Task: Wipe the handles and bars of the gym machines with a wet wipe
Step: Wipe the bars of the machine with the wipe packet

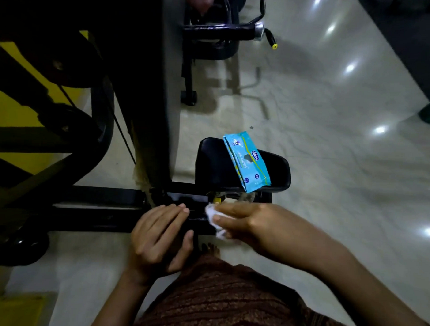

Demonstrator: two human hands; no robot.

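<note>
My right hand (251, 222) has a small, crumpled white wet wipe (213, 215) bunched between thumb and fingertips. The fingers are stretched forward rather than fisted, closed just enough to pinch the cloth and press it against the low black metal bar (98, 207) of the machine frame. My left hand (160, 234) sits just beside it on the same bar, fingers curved over the top and thumb tucked against the near side, holding on.

The wet wipe is about as light and limp as anything gets. It has no stiffness of its own, so it takes whatever shape my fingers give it, and I judge it will roll up or slip out if I hold only a corner. It is better wadded, with a flat face backed by my fingertips. Being damp, it should glide on the painted metal but drag at brackets and bolts, where thin cloth can tear.

The bar is rigid and fixed, so it will take firm pressure without shifting. Its glossy surface probably turns slick once wet, which is why I brace on the dry stretch.

The flat blue plastic pack of wipes (247, 164) lies tilted across the black padded seat (209, 162) just beyond my hands, one end overhanging the edge.
</note>
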